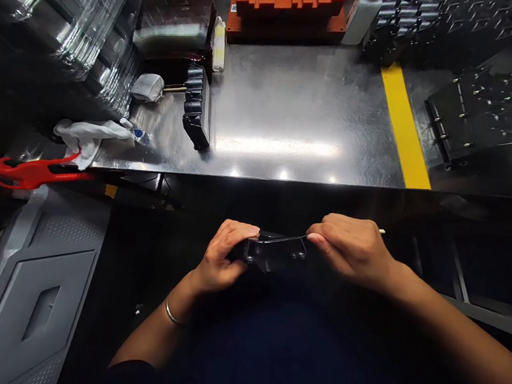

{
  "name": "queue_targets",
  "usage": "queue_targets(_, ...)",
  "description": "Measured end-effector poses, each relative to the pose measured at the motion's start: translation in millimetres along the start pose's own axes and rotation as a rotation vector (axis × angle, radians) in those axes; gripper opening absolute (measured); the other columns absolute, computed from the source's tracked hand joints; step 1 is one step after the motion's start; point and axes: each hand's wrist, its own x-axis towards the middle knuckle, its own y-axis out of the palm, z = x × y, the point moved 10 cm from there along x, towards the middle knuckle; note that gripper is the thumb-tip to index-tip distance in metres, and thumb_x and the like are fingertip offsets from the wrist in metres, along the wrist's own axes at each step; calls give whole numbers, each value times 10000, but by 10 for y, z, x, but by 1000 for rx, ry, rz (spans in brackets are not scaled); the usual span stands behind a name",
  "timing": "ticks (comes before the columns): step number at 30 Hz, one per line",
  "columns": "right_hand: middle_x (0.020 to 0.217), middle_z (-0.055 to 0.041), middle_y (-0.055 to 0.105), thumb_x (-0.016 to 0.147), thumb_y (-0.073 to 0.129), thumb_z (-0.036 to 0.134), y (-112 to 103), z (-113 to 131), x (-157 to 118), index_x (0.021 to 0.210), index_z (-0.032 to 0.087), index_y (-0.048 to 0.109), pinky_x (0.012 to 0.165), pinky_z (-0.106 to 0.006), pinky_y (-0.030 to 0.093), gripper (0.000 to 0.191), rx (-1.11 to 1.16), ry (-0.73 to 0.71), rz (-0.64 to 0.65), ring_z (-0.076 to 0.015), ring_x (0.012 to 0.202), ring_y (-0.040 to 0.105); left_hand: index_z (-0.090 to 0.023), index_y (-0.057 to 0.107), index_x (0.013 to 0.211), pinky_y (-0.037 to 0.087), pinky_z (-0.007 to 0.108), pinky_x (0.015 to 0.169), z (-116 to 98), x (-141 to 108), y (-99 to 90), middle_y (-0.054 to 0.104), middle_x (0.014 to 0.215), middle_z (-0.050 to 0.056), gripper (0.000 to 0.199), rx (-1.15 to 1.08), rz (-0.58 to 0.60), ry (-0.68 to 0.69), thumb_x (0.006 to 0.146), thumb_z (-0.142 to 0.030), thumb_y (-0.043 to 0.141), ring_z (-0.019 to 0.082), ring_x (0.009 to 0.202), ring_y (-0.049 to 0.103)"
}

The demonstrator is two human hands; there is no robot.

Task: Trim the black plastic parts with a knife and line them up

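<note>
Below the front edge of the metal table, my left hand (224,255) grips the left end of a small black part (272,253), fingers over its top and thumb beneath. My right hand (354,247) is closed in a pinch at the part's right side, where a thin dark strip or edge runs up to the fingertips. Whether that strip belongs to the black part cannot be made out. The part is dark against the dark clothing, so its lower outline is hard to see.
On the metal table (291,111) are an orange fixture (286,14), a ribbed black part (196,105), a white bottle (362,15) and black parts (480,117) right of yellow tape (405,125). A red tool (35,174) and grey bin (36,310) lie left.
</note>
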Motion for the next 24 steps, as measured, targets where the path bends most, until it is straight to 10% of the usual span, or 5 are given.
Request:
queue_targets(9,549,22,441,979,431,317,163,60,-61,618,159,465,509,-194,327,396,497,1,300,-61,500,420,-208,550,1231,480,419,891,-227,36,51,669,1088,115,470,114,72,203,798,-28,569,230,1044,612)
queue_targets(17,604,4,455,915,448,575,-66,197,61,750,146,543,514,-221,273,469,177,-175,82,-85,555,401,-214,616,1245,494,353,881,491,-118,237,667,1119,85,503,-484,203,-564,792,-405,720,243,1006,629)
queue_targets(24,544,15,381,930,426,551,-13,354,160,562,155,447,509,-244,232,541,82,-309,62,-84,524,335,-167,675,1184,495,355,854,543,-141,433,671,934,83,547,-697,288,-677,765,-518,701,244,912,623)
